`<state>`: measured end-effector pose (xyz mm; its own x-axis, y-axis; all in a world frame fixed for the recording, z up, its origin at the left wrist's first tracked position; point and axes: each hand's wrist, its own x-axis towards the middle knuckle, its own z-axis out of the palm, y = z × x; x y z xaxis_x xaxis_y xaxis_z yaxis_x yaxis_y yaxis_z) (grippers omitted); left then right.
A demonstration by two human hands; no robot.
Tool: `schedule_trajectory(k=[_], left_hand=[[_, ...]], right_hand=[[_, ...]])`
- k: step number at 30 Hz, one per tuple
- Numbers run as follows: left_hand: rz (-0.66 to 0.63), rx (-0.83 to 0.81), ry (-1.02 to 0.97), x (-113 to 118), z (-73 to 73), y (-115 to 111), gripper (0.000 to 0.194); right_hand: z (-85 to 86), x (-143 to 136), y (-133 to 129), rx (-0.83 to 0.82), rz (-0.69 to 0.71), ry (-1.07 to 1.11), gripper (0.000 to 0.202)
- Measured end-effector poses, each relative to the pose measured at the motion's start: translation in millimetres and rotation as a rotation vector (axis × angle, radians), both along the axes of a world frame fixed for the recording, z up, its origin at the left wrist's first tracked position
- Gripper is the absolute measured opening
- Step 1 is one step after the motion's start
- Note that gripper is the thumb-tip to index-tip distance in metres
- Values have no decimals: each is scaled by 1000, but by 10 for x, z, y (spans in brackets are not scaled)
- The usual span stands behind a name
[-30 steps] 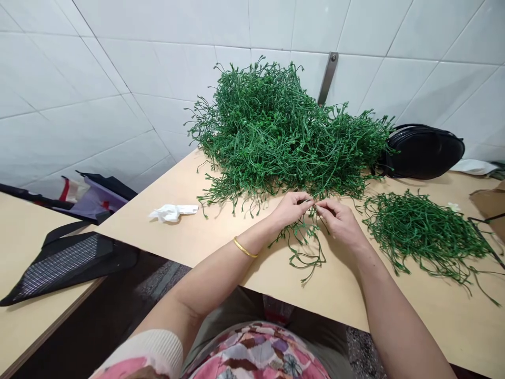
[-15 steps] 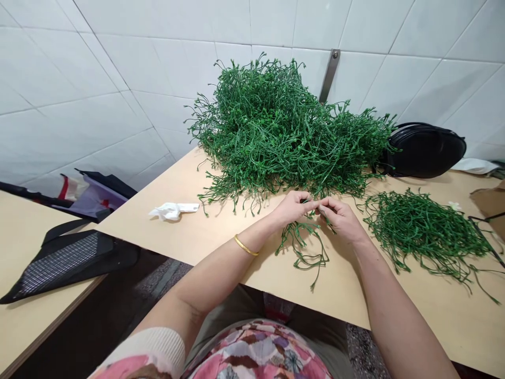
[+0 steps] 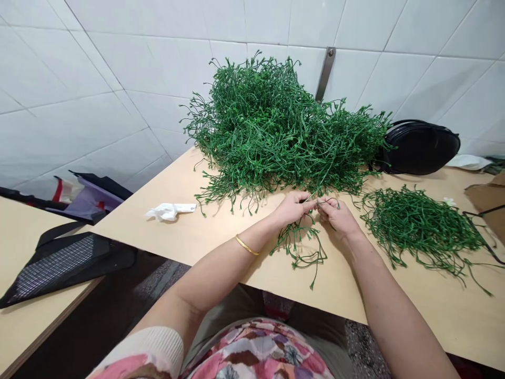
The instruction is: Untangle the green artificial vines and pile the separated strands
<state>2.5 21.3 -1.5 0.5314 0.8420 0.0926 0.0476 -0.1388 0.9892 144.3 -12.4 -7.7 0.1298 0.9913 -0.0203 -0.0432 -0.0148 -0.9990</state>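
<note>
My left hand [image 3: 294, 208] is closed on thin green artificial plant stems, whose ends hang below its fingers. Right against it, my right hand [image 3: 335, 213] pinches a green stem that loops over its fingers; the fingertips of both hands meet. A few loose green stems [image 3: 310, 259] lie on the table beneath the hands. Behind them rises a large heap of green plastic stems [image 3: 276, 126] with small budded tips. To the right of my right hand sits a smaller pile of similar stems [image 3: 422, 226]. Exactly how the stems join between my fingertips is too small to make out.
A crumpled white tissue [image 3: 168, 211] lies on the pale wooden table [image 3: 142, 239] at left. A black bag [image 3: 422, 147] stands against the tiled wall at right, near a brown cardboard piece [image 3: 487, 197]. A black mesh bag [image 3: 59, 263] rests on another table at far left.
A stem now curves over my right hand's fingers, which have drawn in tighter beside my left hand. The whole view has shifted slightly; the piles look the same.
</note>
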Motion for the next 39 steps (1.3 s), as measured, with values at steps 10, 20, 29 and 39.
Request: schedule_trajectory(k=[10, 20, 29, 39], left_hand=[[155, 62, -6, 21, -37, 14, 32], [42, -190, -119, -8, 27, -40, 28], [76, -30, -69, 53, -65, -31, 7], [66, 60, 21, 78, -154, 17, 10]], right_hand=[[99, 195, 31, -40, -119, 94, 43], [112, 43, -72, -92, 195, -72, 41], [46, -6, -12, -43, 9, -18, 20], [90, -45, -31, -138, 12, 166, 28]])
